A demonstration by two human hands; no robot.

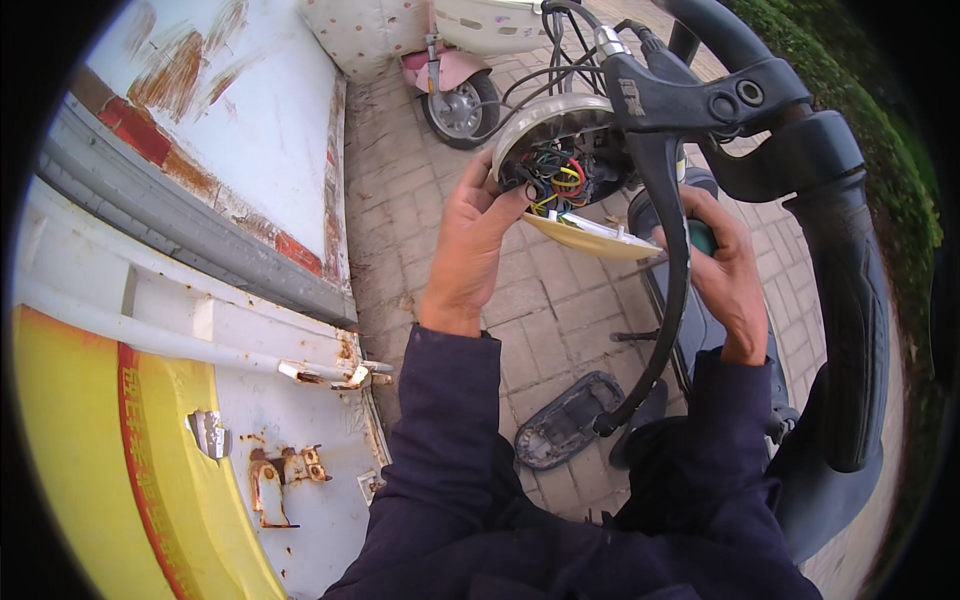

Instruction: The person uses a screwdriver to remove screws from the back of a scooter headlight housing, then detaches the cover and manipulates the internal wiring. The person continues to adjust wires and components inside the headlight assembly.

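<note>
A cream housing (590,239) stands opened below the handlebar, with a tangle of coloured wires (565,180) inside. My left hand (470,235) grips its left rim, the thumb at the opening by the wires. On the other side my right hand (728,270) is closed around a green, rounded object (703,237) like a tool handle. The fingers hide most of it, and its working end cannot be made out. The right fingertips are close to the housing's lower right edge. A black brake lever (672,250) passes in front, between my right hand and the housing.
The black handlebar grip (840,320) is at the right. A dark, worn plastic cover (570,420) lies on the paving near my feet. At left stands a rusty white metal panel (330,480); a pink scooter (455,85) is parked ahead. A hedge (850,100) runs along the far right.
</note>
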